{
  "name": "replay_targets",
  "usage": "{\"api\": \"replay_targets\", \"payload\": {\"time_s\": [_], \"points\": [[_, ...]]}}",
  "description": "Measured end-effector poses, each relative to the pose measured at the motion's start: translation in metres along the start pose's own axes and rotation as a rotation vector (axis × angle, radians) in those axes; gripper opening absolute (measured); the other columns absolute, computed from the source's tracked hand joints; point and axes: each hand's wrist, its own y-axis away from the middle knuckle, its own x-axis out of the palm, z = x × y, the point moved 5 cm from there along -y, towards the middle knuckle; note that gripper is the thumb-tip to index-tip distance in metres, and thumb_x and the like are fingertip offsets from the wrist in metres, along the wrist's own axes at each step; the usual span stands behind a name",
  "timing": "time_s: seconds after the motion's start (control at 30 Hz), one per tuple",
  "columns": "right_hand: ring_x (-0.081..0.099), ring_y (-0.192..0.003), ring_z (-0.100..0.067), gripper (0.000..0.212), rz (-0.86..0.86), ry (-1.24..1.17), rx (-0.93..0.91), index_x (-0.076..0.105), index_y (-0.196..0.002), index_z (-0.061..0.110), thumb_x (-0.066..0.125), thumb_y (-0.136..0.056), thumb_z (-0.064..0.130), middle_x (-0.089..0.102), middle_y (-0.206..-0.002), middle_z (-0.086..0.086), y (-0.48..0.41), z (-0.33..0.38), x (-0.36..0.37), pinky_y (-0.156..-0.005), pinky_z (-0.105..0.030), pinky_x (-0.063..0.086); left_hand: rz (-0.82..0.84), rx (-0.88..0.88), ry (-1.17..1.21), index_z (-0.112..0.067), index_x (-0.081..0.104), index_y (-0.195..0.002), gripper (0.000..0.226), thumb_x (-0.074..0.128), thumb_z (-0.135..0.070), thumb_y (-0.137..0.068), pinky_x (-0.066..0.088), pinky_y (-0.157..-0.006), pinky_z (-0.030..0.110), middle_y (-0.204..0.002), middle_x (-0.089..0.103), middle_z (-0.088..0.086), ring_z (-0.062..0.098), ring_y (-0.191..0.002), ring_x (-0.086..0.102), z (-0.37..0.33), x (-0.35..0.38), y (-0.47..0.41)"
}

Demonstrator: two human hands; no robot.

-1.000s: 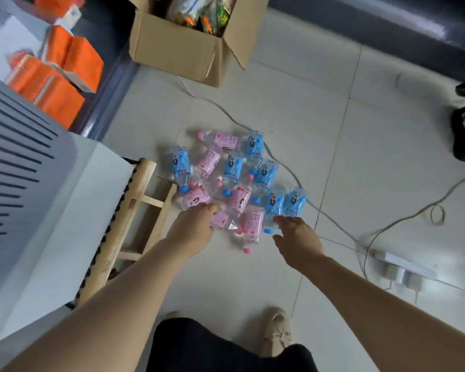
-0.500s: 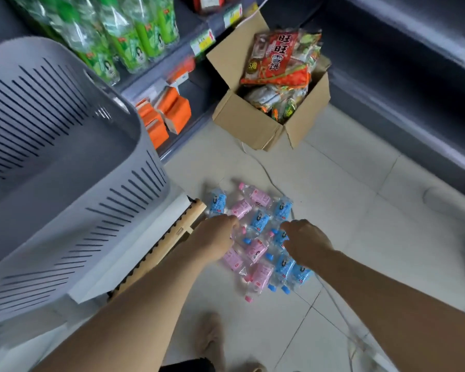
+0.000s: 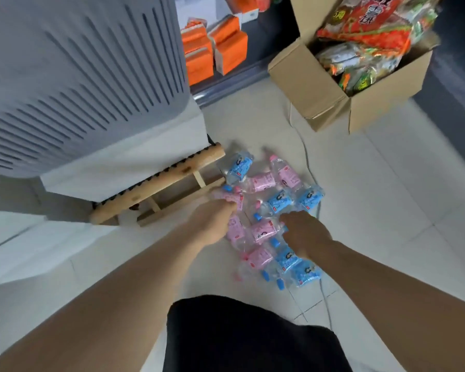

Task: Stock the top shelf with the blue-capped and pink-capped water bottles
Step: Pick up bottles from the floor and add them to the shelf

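Observation:
Several small water bottles lie in a pile on the tiled floor, some with blue caps and labels, some pink. My left hand is at the pile's left edge, fingers curled around a pink-capped bottle. My right hand rests on the pile's right side, fingertips touching a pink bottle, with blue bottles just below it; its grip is hidden. The top shelf is out of view.
A grey slotted basket stands on a white surface over a wooden stool, left of the pile. A cardboard box of snack packs sits at the back right. Orange cartons fill a low shelf. A white cable crosses the floor.
The view has swung and come closer to the pile. Both hands have stayed on the bottles, the left closing on a pink one at the pile's left edge.

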Motion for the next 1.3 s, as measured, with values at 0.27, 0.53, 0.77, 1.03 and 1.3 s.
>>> {"api": "replay_targets", "payload": {"time_s": [0.27, 0.53, 0.77, 1.03, 1.3], "points": [[0.049, -0.117, -0.024, 0.045, -0.086, 0.030, -0.066, 0.044, -0.135, 0.017, 0.051, -0.091, 0.006, 0.055, -0.125, -0.007, -0.067, -0.007, 0.077, -0.095, -0.036, 0.047, 0.017, 0.013, -0.114, -0.014, 0.047, -0.130, 0.044, 0.051, -0.003, -0.088, 0.044, -0.096, 0.036, -0.130, 0.051, 0.008, 0.026, -0.117, 0.053, 0.027, 0.104, -0.051], [0.042, -0.125, -0.027, 0.050, -0.078, 0.045, -0.148, 0.041, -0.139, 0.014, 0.053, -0.090, 0.011, 0.047, -0.136, -0.008, -0.137, -0.011, 0.161, -0.101, -0.038, 0.041, 0.011, 0.198, -0.354, -0.016, 0.035, -0.140, 0.061, 0.047, 0.006, -0.084, 0.036, -0.101, 0.035, -0.147, 0.031, 0.003, 0.025, -0.133, 0.032, 0.050, 0.189, -0.108], [0.037, -0.131, -0.024, 0.059, -0.150, 0.257, -0.250, 0.031, -0.143, 0.022, 0.055, -0.089, 0.017, 0.037, -0.146, 0.000, -0.177, -0.010, 0.185, -0.107, -0.039, 0.030, 0.015, 0.302, -0.565, -0.021, 0.025, -0.147, 0.062, 0.045, -0.001, -0.092, 0.009, -0.118, 0.040, -0.154, 0.022, -0.001, 0.027, -0.146, 0.006, 0.056, 0.225, -0.146], [0.051, -0.114, -0.024, 0.054, -0.101, 0.344, -0.246, 0.040, -0.134, 0.018, 0.061, -0.085, 0.022, 0.051, -0.128, -0.003, -0.195, -0.007, 0.184, -0.100, -0.038, 0.035, -0.040, 0.330, -0.616, -0.024, 0.038, -0.140, 0.053, 0.049, -0.006, -0.091, 0.009, -0.118, 0.044, -0.143, 0.040, -0.002, 0.027, -0.143, 0.017, 0.061, 0.232, -0.165], [0.054, -0.108, -0.022, 0.063, -0.192, -0.420, -0.096, 0.039, -0.137, 0.016, 0.070, -0.082, 0.023, 0.053, -0.127, -0.004, -0.150, -0.012, 0.124, -0.080, -0.026, 0.040, -0.241, 0.125, -0.163, -0.021, 0.057, -0.110, 0.037, 0.064, -0.022, -0.074, 0.034, -0.095, 0.028, -0.117, 0.058, 0.000, 0.022, -0.112, 0.051, 0.085, 0.172, -0.113]]}}
